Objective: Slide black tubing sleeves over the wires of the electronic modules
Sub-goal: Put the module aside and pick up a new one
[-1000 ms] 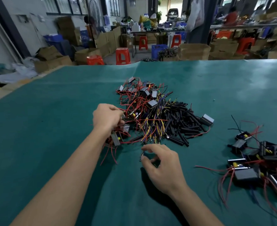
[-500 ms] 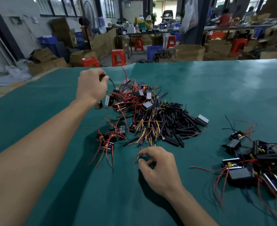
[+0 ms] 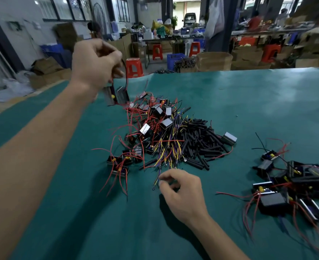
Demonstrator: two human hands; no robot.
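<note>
A tangled heap of small modules with red, yellow and blue wires lies mid-table, beside a pile of black tubing sleeves. My left hand is raised above the heap's far left and grips the wires of a module that dangles below it. My right hand rests on the green mat just in front of the heap, thumb and forefinger pinching a thin ring-ended wire from the heap's near edge.
A second group of modules with red wires lies at the right. A lone module sits at the sleeve pile's right edge. The green mat covers the table. Cardboard boxes and red stools stand beyond the far edge.
My left hand has risen from the heap's near left, lifting a module by its wires up and away. My right hand stays in front of the heap.
</note>
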